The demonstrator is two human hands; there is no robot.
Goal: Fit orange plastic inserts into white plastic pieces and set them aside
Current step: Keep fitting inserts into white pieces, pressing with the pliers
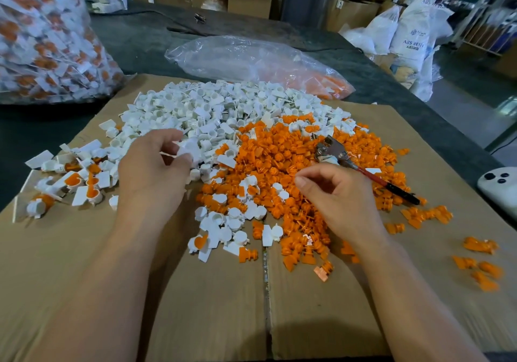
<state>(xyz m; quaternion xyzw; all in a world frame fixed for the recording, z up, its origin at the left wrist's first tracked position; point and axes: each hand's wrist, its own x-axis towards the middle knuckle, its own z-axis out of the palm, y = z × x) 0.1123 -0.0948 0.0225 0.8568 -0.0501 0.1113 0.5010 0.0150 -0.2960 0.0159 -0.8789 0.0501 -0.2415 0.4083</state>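
1. the left hand (151, 171) is at the near edge of the heap of white pieces (209, 109), with its fingers and thumb curled round one white piece (188, 149).
2. that white piece lies roughly crosswise. a thin white stalk pokes out to the left past the thumb, and its rounded body sits to the right against the heap.
3. the right hand (335, 193) is low over the heap of orange inserts (279, 163), fingers curled in toward the thumb. i cannot tell whether it holds an insert.
4. the two heaps touch in the middle of a cardboard sheet (195, 305), white at the back and left, orange to the right.
5. the assembled pieces (81, 185), white with orange inside, lie scattered to the left of the left hand.
6. a red-handled tool (372, 175) lies on the orange heap, with its metal head toward the far left and its handle toward the near right.
7. a clear bag (251, 59) lies behind the heaps.
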